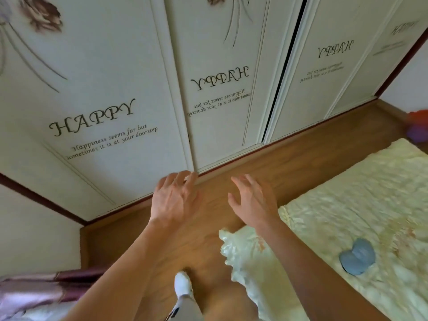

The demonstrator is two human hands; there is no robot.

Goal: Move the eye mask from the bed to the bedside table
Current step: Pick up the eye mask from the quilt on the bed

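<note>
The floor [289, 158] looks like smooth brown wood with a soft sheen. The wardrobe doors [111, 93] have a matt, off-white painted finish with dark printed lettering and flower motifs. The bed cover [361, 205] on the right is pale yellow cloth, crinkled and slightly glossy, like satin. On it the eye mask [357, 257] is matt blue-grey fabric. The cloth [30, 293] at near left is shiny mauve.

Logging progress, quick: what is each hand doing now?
Left hand: open, empty.
Right hand: open, empty; eye mask lies on the bed.
</note>
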